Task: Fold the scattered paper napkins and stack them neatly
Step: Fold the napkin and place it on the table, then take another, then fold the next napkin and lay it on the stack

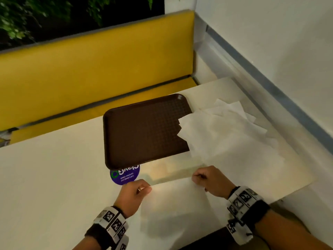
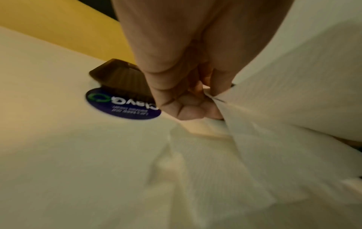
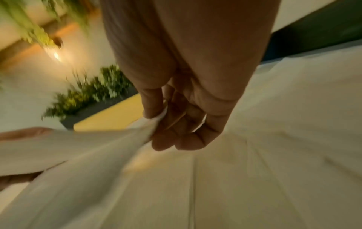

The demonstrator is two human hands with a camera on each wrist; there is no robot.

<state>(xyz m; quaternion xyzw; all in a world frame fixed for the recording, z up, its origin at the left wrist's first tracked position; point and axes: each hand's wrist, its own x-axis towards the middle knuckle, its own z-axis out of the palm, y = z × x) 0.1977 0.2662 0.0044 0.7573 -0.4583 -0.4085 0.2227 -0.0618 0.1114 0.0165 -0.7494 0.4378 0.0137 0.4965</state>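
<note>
The step in hand seems to be the first fold of one napkin. The left hand (image 1: 133, 193) and the right hand (image 1: 209, 179) each pinch a far corner of a thin white paper napkin (image 1: 177, 204), thumb against curled fingers, and hold its far edge lifted above the pale cream tabletop (image 1: 54, 177). The rest of the sheet hangs down toward the person.

The next move probably calls for bringing both corners evenly to the opposite edge, so that the edges meet, and then pressing the crease flat.

The dark brown rectangular plastic tray (image 1: 144, 130) holds no folded stack yet; only the loose heap of white unfolded napkins (image 1: 221, 130) beside it overlaps its right rim. A round purple sticker (image 1: 126, 175) lies partly under the tray's near edge.
</note>
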